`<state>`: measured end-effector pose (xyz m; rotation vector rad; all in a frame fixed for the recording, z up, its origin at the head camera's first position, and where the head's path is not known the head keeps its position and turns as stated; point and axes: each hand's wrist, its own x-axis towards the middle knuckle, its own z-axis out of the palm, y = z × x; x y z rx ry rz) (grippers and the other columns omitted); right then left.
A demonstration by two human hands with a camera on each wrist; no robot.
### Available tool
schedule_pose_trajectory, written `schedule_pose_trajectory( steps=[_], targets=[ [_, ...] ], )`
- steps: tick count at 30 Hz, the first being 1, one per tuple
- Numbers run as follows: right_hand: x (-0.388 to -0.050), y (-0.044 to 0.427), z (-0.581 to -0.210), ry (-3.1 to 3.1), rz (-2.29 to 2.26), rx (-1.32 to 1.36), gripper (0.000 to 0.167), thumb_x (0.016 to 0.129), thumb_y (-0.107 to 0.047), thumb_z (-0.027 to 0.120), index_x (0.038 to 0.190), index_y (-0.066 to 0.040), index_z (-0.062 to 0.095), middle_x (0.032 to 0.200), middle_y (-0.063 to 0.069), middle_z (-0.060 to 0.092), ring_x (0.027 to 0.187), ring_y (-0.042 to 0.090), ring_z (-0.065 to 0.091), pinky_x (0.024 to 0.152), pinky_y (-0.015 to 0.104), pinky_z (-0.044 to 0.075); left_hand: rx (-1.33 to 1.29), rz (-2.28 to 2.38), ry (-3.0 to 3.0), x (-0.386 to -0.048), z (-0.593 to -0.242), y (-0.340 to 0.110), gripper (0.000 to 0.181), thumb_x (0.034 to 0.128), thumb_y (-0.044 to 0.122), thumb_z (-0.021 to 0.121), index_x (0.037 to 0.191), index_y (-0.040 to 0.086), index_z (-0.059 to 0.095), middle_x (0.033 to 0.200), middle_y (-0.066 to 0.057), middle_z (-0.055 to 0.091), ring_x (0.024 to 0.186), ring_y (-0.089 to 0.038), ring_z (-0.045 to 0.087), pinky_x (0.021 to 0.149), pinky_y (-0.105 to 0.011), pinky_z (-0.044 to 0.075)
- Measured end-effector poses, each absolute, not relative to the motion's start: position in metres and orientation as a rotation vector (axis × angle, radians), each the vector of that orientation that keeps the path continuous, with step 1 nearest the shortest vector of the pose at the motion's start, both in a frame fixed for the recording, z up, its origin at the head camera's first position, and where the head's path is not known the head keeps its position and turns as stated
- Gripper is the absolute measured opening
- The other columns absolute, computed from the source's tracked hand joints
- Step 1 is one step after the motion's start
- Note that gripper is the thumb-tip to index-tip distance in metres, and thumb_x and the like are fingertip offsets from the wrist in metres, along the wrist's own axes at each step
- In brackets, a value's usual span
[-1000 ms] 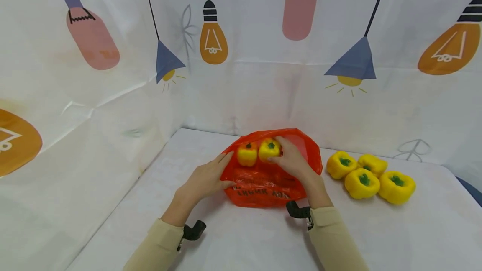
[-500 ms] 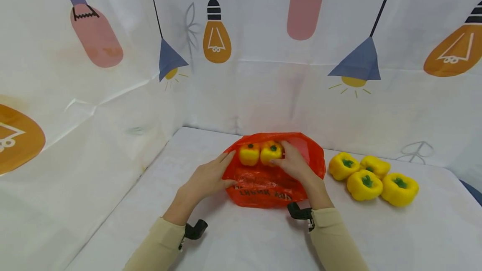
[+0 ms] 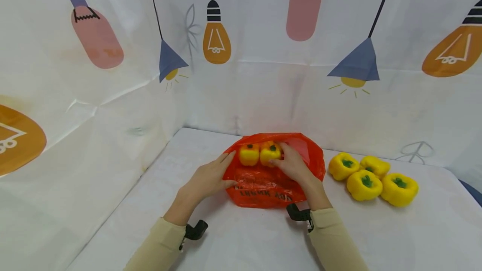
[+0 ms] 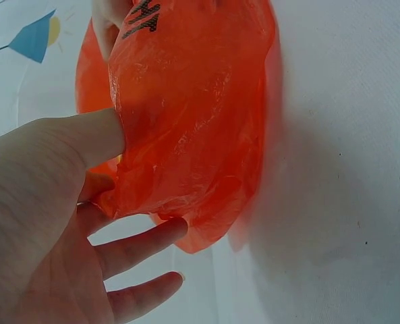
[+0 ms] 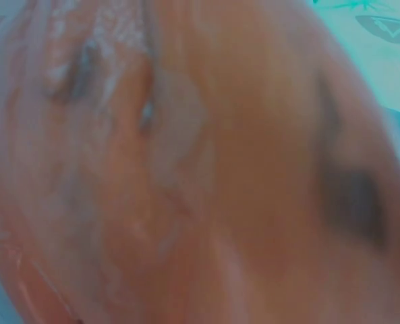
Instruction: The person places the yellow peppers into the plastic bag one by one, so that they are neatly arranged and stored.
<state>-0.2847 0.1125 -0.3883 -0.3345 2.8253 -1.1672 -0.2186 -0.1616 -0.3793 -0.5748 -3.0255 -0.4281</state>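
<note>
A red plastic bag [image 3: 260, 195] with dark lettering lies with its mouth facing me. Inside are a yellow bell pepper [image 3: 249, 157] on the left and a second yellow bell pepper [image 3: 269, 156] to its right. My right hand [image 3: 295, 164] reaches into the bag and grips the right pepper between thumb and fingers. At the left rim, my left hand [image 3: 211, 177] is spread, its thumb and fingers touching the plastic; in the left wrist view the thumb tip goes behind the bag's edge. Blurred red plastic [image 5: 253, 169] fills the right wrist view, hiding the fingers there.
Several yellow bell peppers [image 3: 364, 185] with green stems sit in a group right of the bag. The white table [image 3: 241, 241] meets a cloth backdrop [image 3: 263, 91] printed with lamps, behind and on the left.
The camera view shifts slightly. Both hands keep nearly the same place at the bag, the right one still on the pepper, and the bag's back rim sits slightly lower in view.
</note>
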Motion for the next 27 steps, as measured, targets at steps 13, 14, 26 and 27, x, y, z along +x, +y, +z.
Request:
schedule_pose_trajectory(
  steps=[13, 14, 26, 27],
  targets=[
    [-0.278, 0.115, -0.382, 2.823, -1.128, -0.358, 0.075, 0.092, -0.035, 0.070, 0.152, -0.013, 0.031, 0.149, 0.011, 0.045, 0.132, 0.031, 0.045, 0.115, 0.057, 0.037, -0.560, -0.476, -3.036, -0.217, -0.378, -0.162, 0.094, 0.0865, 0.050, 0.073, 0.160, 0.020, 0.022, 0.164, -0.003, 0.031, 0.140, -0.027, 0.048, 0.109, -0.048, 0.047],
    [-0.278, 0.115, -0.381, 2.830, -1.119, -0.376, 0.075, 0.092, -0.034, 0.069, 0.152, -0.012, 0.031, 0.150, 0.012, 0.044, 0.133, 0.032, 0.044, 0.115, 0.058, 0.036, -0.558, -0.476, -3.036, -0.217, -0.378, -0.162, 0.094, 0.0864, 0.050, 0.073, 0.160, 0.021, 0.022, 0.164, -0.003, 0.031, 0.140, -0.027, 0.047, 0.109, -0.048, 0.047],
    [-0.272, 0.127, -0.365, 2.838, -1.097, -0.405, 0.079, 0.091, -0.035, 0.070, 0.155, -0.016, 0.030, 0.159, 0.011, 0.035, 0.145, 0.036, 0.034, 0.116, 0.062, 0.031, -0.537, -0.476, -3.041, -0.216, -0.377, -0.162, 0.095, 0.0850, 0.049, 0.074, 0.160, 0.023, 0.022, 0.163, -0.003, 0.032, 0.139, -0.028, 0.049, 0.106, -0.049, 0.049],
    [-0.271, 0.128, -0.364, 2.829, -1.105, -0.401, 0.079, 0.091, -0.036, 0.070, 0.156, -0.018, 0.029, 0.160, 0.010, 0.034, 0.146, 0.035, 0.033, 0.116, 0.062, 0.031, -0.535, -0.475, -3.041, -0.216, -0.377, -0.162, 0.094, 0.0849, 0.049, 0.075, 0.160, 0.023, 0.023, 0.163, -0.003, 0.032, 0.138, -0.028, 0.050, 0.106, -0.049, 0.049]
  ],
)
